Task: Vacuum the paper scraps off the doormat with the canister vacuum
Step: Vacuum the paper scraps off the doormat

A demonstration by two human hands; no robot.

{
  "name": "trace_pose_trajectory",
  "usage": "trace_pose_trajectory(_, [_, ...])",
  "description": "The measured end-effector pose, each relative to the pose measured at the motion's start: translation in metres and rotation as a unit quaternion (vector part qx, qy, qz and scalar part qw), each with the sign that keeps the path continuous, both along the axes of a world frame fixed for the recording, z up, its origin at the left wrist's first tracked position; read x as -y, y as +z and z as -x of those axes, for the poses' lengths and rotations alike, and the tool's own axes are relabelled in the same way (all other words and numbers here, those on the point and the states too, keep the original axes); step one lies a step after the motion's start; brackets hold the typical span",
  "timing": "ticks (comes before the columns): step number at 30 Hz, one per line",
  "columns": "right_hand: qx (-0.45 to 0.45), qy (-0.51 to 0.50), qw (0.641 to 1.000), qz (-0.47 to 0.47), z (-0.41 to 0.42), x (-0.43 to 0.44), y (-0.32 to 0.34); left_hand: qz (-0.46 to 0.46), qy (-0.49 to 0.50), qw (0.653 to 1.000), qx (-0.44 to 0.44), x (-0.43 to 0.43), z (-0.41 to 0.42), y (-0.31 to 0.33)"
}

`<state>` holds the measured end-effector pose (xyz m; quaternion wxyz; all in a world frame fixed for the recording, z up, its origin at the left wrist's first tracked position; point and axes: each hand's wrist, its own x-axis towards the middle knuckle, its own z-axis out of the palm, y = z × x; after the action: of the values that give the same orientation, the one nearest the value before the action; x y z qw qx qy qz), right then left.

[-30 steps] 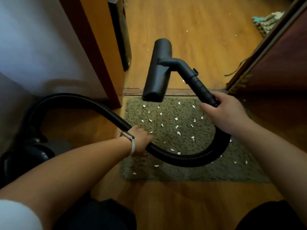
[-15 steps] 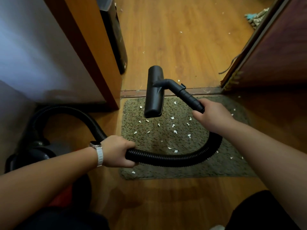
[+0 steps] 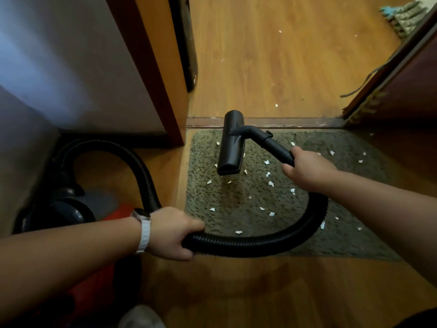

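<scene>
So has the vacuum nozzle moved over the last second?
Yes. The nozzle came toward the person: earlier most of it reached past the threshold strip, now only its far end crosses it and the rest lies over the doormat.

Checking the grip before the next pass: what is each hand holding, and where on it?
The right hand grips the wand at its rear end; the left hand grips the ribbed hose partway along.

Door frame (image 3: 151,74) left of doormat (image 3: 354,176), door (image 3: 411,91) crowding right, hose (image 3: 260,243) looped across near half, floor (image 3: 283,67) beyond threshold (image 3: 283,121) apparently open.
</scene>
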<state>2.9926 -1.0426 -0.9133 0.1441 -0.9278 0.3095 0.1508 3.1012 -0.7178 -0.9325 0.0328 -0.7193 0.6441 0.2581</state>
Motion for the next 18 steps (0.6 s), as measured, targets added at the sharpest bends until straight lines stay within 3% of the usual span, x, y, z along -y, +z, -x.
trace_pose_trajectory(7, [-0.04, 0.046, 0.998, 0.013, 0.04, -0.015, -0.038, 0.014, -0.014, 0.994, 0.104, -0.009, -0.072, -0.051])
trace_pose_trajectory(18, [0.008, 0.002, 1.0, -0.012, 0.054, -0.03, -0.073, 0.043, 0.005, 0.998, 0.049, -0.016, -0.048, -0.065])
